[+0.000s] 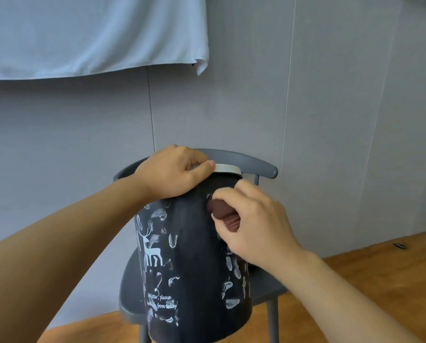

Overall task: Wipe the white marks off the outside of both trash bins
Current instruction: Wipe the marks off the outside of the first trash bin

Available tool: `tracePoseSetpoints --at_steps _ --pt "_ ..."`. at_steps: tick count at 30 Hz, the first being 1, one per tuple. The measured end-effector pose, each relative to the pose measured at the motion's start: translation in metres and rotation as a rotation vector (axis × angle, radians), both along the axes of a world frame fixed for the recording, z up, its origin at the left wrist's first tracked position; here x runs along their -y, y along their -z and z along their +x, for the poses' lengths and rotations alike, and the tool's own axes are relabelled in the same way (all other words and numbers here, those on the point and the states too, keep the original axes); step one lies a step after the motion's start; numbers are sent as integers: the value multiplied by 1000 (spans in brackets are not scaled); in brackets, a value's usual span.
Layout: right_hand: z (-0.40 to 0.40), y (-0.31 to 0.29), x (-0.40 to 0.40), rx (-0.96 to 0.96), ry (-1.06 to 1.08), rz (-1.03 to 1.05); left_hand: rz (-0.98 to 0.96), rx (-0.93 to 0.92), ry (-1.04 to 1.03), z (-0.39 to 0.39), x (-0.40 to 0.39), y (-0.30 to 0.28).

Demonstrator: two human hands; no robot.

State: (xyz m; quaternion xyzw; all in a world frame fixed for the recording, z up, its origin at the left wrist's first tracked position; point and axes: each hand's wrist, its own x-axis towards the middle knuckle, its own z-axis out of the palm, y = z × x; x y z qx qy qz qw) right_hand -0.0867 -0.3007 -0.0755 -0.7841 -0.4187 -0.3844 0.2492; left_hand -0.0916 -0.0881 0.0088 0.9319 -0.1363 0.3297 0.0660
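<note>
A grey panelled wall (231, 95) fills the far side, its vertical seams thin and dark; a pale cloth (83, 33) hangs across its upper left — one corner drooping; a grey chair (261, 167) with a curved backrest stands before the wall; wooden floor (367, 268) shows at the right and bottom, lit softly and evenly.

black trash bin (194, 256), white print partly legible: "litter, please", "from today"

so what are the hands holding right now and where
The left hand grips the black trash bin by its grey top rim. The right hand holds a bunched brown cloth against the bin's upper side.
</note>
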Motion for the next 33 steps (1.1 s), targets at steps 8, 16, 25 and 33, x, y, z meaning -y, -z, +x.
tracePoseSetpoints --at_steps 8,16,25,33 --pt "9 -8 -7 1 107 146 23 -3 -1 5 7 0" --pt "1 12 9 18 -38 -45 36 -16 -17 3 8 -1" --pt "5 -13 -4 11 12 25 39 -35 -22 7 19 -3" --pt "12 -7 -1 -41 -8 93 28 -44 -12 5 10 -2"
